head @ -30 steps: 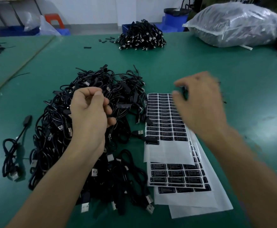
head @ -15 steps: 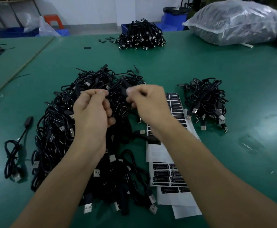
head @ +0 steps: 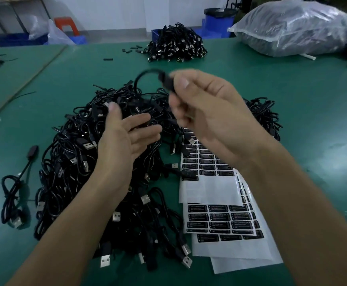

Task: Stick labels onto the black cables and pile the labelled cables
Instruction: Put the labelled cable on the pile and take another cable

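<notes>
aloft, a black cable [head: 145,76] is pinched at its thick end between thumb and fingers of the right hand [head: 214,118] | the left hand [head: 125,139] is held spread and empty over the cable heap [head: 69,153] | label sheets [head: 214,190] are laid beneath the right wrist | a smaller cable pile [head: 265,114] is seen just beyond the right hand
</notes>
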